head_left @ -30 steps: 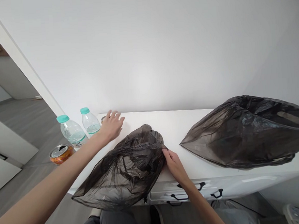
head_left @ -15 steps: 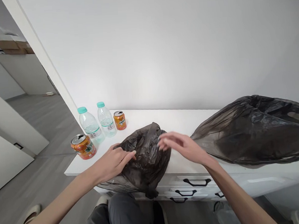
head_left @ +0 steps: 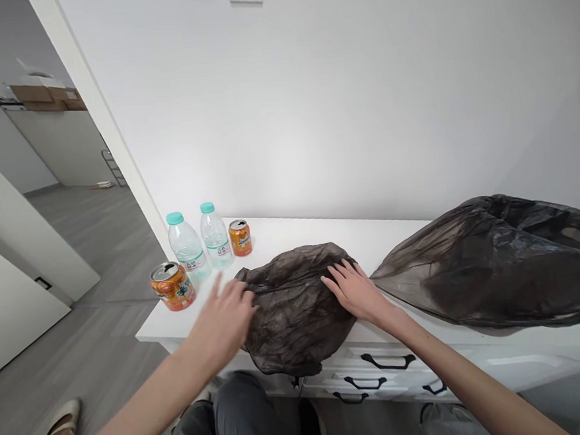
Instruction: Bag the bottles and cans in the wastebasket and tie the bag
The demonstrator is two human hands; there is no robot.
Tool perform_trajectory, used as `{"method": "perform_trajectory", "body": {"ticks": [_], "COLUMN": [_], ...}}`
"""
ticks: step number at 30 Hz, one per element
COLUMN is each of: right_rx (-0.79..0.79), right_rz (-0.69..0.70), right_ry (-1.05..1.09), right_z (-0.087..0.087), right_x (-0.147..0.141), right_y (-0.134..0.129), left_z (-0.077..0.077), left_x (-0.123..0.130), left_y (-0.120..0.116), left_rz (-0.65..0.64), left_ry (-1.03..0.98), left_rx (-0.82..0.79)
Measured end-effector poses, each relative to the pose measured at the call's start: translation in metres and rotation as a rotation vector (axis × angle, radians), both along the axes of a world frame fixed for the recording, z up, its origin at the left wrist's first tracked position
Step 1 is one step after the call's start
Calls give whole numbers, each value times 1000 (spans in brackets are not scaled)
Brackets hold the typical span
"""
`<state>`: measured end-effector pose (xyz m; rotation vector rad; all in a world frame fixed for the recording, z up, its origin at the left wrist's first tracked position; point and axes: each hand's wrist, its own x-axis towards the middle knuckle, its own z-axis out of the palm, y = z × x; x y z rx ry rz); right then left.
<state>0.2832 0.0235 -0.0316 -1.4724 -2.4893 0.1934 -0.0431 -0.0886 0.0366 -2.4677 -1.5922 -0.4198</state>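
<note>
A crumpled black plastic bag [head_left: 297, 316] lies over the front edge of the white cabinet top, partly hanging down in front. At its left edge is my left hand [head_left: 227, 314], blurred, with curled fingertips against the plastic; whether they grip it is unclear. My right hand [head_left: 352, 289] rests palm down on the bag's right side, fingers spread and fairly flat. A fold runs across the bag between both hands. Left of the bag stand an orange drink can [head_left: 173, 288], two clear bottles [head_left: 187, 248] with teal caps and a second orange can [head_left: 240, 239]. Both cans are opened.
A second, puffed-out black plastic bag [head_left: 497, 269] covers the right part of the cabinet top [head_left: 276, 235]. Drawers with black handles [head_left: 388, 362] are below. A white wall rises behind, and a doorway is at the left. My knees are close to the cabinet.
The bag between my hands has been spread wider and flatter. My right hand has come down onto it with fingers spread; my left hand has shifted at its left edge. The view has tilted slightly up.
</note>
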Motion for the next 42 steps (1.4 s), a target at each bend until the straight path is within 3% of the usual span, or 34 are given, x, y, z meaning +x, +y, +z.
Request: {"method": "perform_trajectory", "body": {"ticks": [3, 6, 8, 11, 15, 18, 21, 24, 26, 29, 32, 34, 35, 38, 40, 42], "right_rx": [47, -24, -90, -170, -203, -267, -294, -194, -95, -12, -2, -20, -37, -113, -144, -147], "right_rz": [47, 86, 3, -110, 31, 117, 173, 262, 308, 363, 320, 198, 127, -29, -82, -127], "right_ry": [15, -8, -21, 6, 44, -10, -64, -53, -10, 62, 153, 237, 277, 366, 402, 421], "right_z": [-2, -4, -3, 0, 8, 15, 21, 24, 23, 16, 8, 3, 0, -8, -12, -13], "right_x": [1, 3, 9, 24, 44, 57, 71, 84, 92, 97, 93, 86, 82, 68, 60, 53], "right_y": [1, 3, 5, 6, 1, -10, -26, -42, -48, -47, -41, -35, -32, -22, -18, -17], "left_z": [-22, -50, -62, -62, -57, -71, -84, -74, -53, -13, 26, 46, 53, 52, 30, -4], "left_x": [50, 72, 68, 55, 57, 59, 42, 12, -7, -24, -15, 8, 24, 81, 114, 133], "left_y": [4, 15, 19, 12, -12, -22, -21, -14, -6, 10, 17, 10, 5, -9, -4, 15], "left_rz": [-151, -253, -255, -195, -250, -244, -265, -246, -168, -4, 178, 235, 200, -114, -341, -395], "left_ry": [-102, -46, 24, 69, 88, 128, 29, -227, -375, -491, -488, -431, -385, -226, -119, -74], "left_rx": [-52, -259, -322, -219, -170, -196, -234, -375, -451, -427, -288, -47, 82, 219, 154, 78]}}
